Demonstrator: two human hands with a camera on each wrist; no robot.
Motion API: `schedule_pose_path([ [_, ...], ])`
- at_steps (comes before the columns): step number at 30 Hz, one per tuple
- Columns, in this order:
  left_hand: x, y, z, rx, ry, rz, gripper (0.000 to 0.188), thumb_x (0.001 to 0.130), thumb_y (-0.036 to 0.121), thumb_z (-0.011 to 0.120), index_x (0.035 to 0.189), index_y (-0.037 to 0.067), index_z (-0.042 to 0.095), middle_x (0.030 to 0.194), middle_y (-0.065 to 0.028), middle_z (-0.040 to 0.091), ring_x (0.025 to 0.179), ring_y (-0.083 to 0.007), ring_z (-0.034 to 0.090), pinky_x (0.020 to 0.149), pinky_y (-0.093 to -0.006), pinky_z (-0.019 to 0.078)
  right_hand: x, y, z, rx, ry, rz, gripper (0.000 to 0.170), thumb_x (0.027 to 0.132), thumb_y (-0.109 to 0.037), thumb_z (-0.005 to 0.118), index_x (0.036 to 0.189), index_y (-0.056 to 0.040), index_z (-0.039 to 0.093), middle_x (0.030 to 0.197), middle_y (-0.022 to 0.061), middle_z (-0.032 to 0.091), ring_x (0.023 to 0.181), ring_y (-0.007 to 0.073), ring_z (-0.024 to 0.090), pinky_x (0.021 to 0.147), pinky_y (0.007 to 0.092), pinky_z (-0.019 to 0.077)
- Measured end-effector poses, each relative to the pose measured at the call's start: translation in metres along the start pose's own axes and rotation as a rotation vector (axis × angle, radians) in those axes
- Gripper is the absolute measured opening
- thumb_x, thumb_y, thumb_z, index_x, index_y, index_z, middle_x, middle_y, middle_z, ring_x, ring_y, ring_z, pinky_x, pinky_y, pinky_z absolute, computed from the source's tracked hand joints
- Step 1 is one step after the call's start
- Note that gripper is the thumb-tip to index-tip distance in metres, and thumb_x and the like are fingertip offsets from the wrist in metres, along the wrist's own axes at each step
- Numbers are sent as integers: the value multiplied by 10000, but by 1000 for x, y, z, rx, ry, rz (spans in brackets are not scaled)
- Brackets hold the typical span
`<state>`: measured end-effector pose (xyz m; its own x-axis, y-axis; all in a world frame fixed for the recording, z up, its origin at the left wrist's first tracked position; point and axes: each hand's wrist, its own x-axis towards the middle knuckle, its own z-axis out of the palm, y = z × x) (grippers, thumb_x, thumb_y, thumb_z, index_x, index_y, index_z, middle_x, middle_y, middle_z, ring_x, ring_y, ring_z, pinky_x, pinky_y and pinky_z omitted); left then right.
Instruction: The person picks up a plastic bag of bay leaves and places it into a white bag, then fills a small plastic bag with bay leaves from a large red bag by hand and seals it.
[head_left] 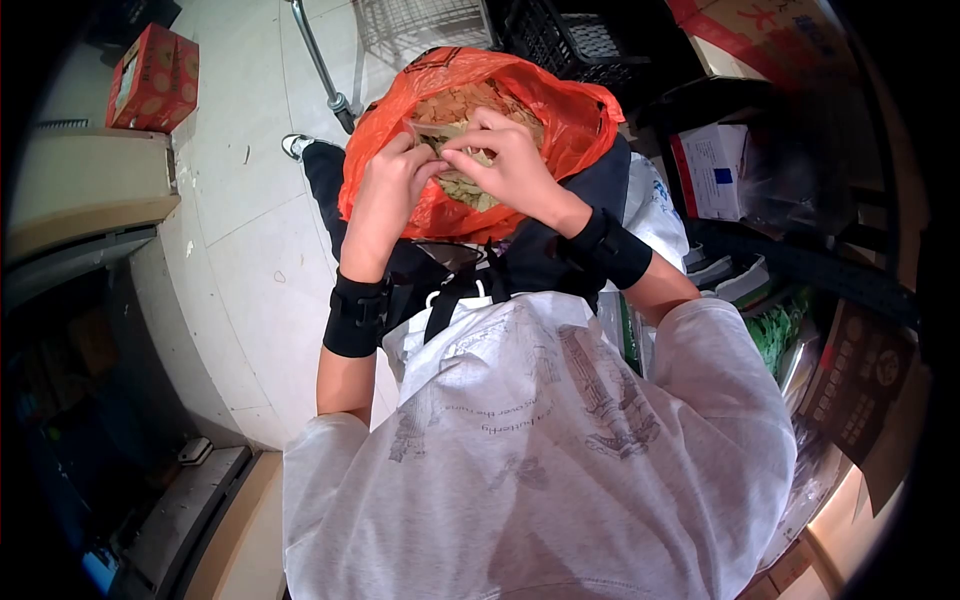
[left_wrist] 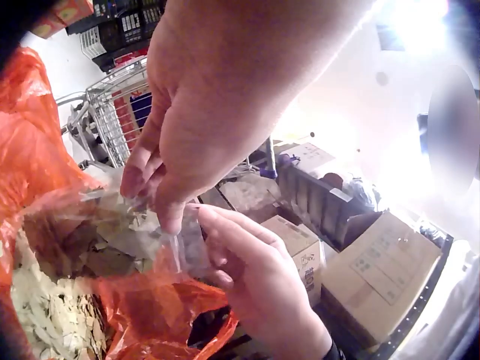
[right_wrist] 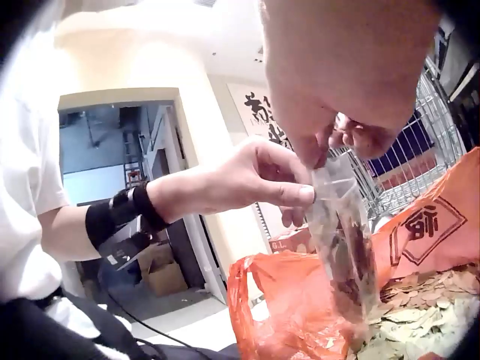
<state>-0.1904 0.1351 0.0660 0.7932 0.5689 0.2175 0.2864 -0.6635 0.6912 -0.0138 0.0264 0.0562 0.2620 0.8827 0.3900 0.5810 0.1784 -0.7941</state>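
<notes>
A clear plastic bag partly filled with dried leaves hangs upright from both hands in the right wrist view. At its top edge, my left hand pinches the plastic between thumb and fingers. Close beside it, my right hand pinches the same edge, fingertips near the left hand's. Below the hands, a large orange plastic bag gapes on the lap, holding a heap of loose dried leaves, brownish at the back and paler green in front. In the left wrist view, the clear bag overlaps the orange bag's opening.
Ahead are a wire cart and a black crate. Cardboard boxes and a white box stand on the right. A red box sits at the far left, past the tiled floor.
</notes>
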Motion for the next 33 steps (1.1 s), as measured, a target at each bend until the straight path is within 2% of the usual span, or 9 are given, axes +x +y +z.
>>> schedule_pose_path([
  [4, 0, 2, 0, -10, -27, -14, 141, 911, 97, 782, 977, -22, 746, 924, -209, 640, 856, -438, 678, 739, -501, 528, 2, 17, 1, -33, -125, 87, 177, 888, -219, 826, 1003, -86, 851, 767, 81, 573, 719, 240, 584, 666, 395, 448],
  [8, -1, 1, 1, 13, -59, 25, 138, 914, 101, 778, 980, -17, 746, 935, -205, 640, 861, -433, 677, 746, -499, 529, 17, 18, -9, -139, -227, 102, 175, 881, -216, 807, 997, -94, 855, 779, 103, 593, 733, 274, 598, 678, 409, 458],
  [10, -2, 5, 0, 20, -107, -1, 133, 914, 98, 774, 988, -10, 749, 954, -203, 642, 869, -426, 678, 755, -494, 534, 25, 14, -9, -186, -334, 157, 166, 852, -185, 797, 978, -92, 852, 792, 126, 614, 792, 318, 637, 729, 429, 496],
  [13, -2, 6, 0, -3, -100, 98, 128, 911, 91, 772, 997, -3, 754, 958, -201, 641, 874, -421, 679, 763, -491, 543, 25, 17, -1, -285, -303, 46, 157, 815, -164, 808, 947, -87, 843, 844, 139, 638, 885, 351, 666, 785, 463, 527],
  [19, -4, 2, 7, -38, -67, 104, 170, 888, 84, 802, 1031, -5, 780, 938, -175, 652, 836, -385, 673, 757, -454, 544, 25, 15, 1, -301, -303, -112, 178, 786, -140, 839, 951, -80, 810, 935, 135, 642, 963, 353, 661, 810, 470, 539],
  [22, -5, 1, 6, 15, -84, 94, 175, 888, 80, 801, 1042, -1, 782, 948, -174, 659, 841, -389, 678, 762, -449, 551, 27, 4, -4, -210, -198, -49, 168, 801, -124, 809, 962, -80, 793, 962, 102, 664, 986, 348, 688, 803, 463, 567],
  [25, -5, 6, 4, -24, -108, 95, 126, 903, 71, 772, 992, -14, 746, 993, -191, 663, 890, -408, 688, 778, -474, 557, 26, 7, 0, -173, -184, -74, 246, 798, -110, 846, 1031, -63, 782, 912, 123, 611, 926, 345, 645, 791, 444, 531],
  [28, -5, 6, 2, -10, -127, 76, 127, 902, 67, 771, 999, -12, 749, 996, -191, 663, 891, -403, 690, 779, -472, 559, 26, 13, 6, -178, -199, -97, 244, 803, -107, 841, 1034, -54, 782, 913, 120, 611, 918, 343, 646, 792, 445, 530],
  [33, -8, 5, 1, 9, -114, 83, 124, 903, 80, 773, 985, -11, 755, 992, -192, 660, 885, -402, 689, 773, -473, 558, 28, 15, -1, -110, -247, -96, 150, 828, -130, 806, 955, -62, 766, 946, 96, 631, 928, 329, 675, 768, 446, 546],
])
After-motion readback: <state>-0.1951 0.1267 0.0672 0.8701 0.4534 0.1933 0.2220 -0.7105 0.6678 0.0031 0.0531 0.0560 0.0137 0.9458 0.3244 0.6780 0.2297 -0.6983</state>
